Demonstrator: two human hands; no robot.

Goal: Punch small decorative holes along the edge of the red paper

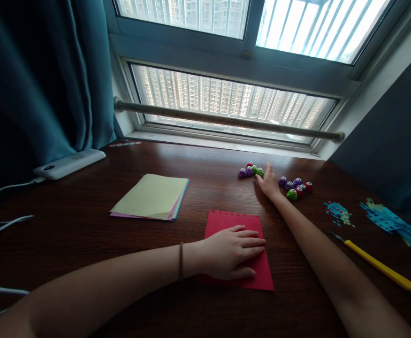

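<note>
A red paper sheet (226, 221) with a row of punched holes along its far edge lies on the dark wooden desk (86, 244). My left hand (232, 251) rests flat on it, fingers stretched out. My right hand (269, 180) reaches far across the desk, between two clusters of small round punches. Its fingertips touch the left cluster (249, 171) of purple, red and green ones. The right cluster (296, 187) sits just beside the hand. The fingers look loosely extended and hold nothing.
A stack of coloured paper (152, 202), yellow-green on top, lies to the left. A white power bank (68, 164) with cables sits at far left. A yellow craft knife (377, 265), paper confetti (338, 213) and blue paper scraps (391, 223) lie at right. The window sill runs behind.
</note>
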